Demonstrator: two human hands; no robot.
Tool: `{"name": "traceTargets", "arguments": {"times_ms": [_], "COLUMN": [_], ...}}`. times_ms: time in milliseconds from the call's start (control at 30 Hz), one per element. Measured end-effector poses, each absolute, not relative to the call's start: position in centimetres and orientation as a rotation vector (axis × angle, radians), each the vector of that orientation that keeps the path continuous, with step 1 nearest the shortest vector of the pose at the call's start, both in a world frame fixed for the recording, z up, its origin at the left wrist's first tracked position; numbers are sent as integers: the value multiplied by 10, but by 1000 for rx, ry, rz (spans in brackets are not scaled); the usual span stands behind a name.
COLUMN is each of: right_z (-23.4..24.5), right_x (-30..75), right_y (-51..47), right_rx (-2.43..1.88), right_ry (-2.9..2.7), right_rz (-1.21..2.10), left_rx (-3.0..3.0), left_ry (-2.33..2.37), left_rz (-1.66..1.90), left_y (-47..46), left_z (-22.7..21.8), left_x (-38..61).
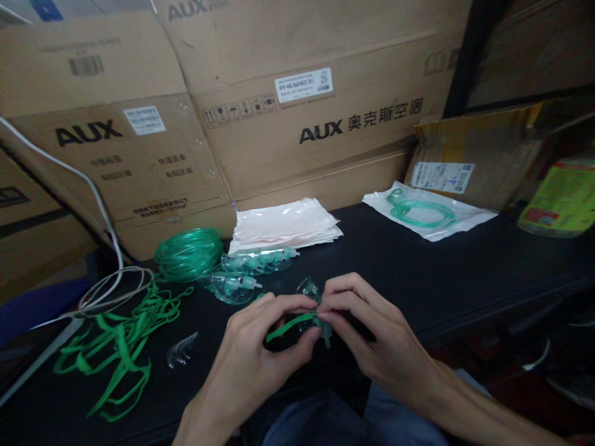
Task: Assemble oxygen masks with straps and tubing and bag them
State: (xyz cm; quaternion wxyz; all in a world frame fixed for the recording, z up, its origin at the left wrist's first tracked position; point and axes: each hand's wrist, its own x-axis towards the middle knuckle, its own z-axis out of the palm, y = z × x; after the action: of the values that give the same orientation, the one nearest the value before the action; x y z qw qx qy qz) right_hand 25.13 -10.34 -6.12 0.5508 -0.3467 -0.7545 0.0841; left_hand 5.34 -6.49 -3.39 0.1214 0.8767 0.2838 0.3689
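My two hands meet over the front of the table around a clear green oxygen mask (307, 287), mostly hidden by my fingers. My left hand (248, 337) is closed, its thumb and forefinger gripping the mask's edge. A green elastic strap (289, 326) runs through that grip. With thumb and fingertips, my right hand (372, 316) pinches the strap's end against the mask. Other oxygen masks (237, 286) lie just beyond my left hand. To the left is a tangled heap of green elastic straps (123, 341), with several thin metal strips (182, 351) beside it.
A coil of green tubing (189, 254) and a stack of white pouches (283, 226) stand at the back, before tall cardboard boxes (320, 148). Further right lie a pouch with tubing (427, 214) and a yellow-labelled bottle (560, 195). A white cable (100, 204) hangs at left.
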Motion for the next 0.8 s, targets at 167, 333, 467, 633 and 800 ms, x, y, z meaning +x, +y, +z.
{"name": "traceTargets", "arguments": {"times_ms": [167,333,467,633,800], "right_z": [-63,-68,-72,-72,-66], "right_x": [253,256,256,253,256], "right_y": [-105,-105,-106,-105,-109], "right_rx": [-852,-861,-851,-810,-757], "right_ry": [-1735,-1647,-1548,-1348,-1419], "right_rz": [147,126,134,201,216], "left_rx": [2567,2536,2545,2545,2546], "left_ry": [893,907,925,927,932], "left_rz": [1083,1107,1103,1127,1126], "left_y": [-65,-67,-67,-66,-66], "left_z": [-34,-34,-33,-31,-32], "left_x": [52,49,49,50,49]}}
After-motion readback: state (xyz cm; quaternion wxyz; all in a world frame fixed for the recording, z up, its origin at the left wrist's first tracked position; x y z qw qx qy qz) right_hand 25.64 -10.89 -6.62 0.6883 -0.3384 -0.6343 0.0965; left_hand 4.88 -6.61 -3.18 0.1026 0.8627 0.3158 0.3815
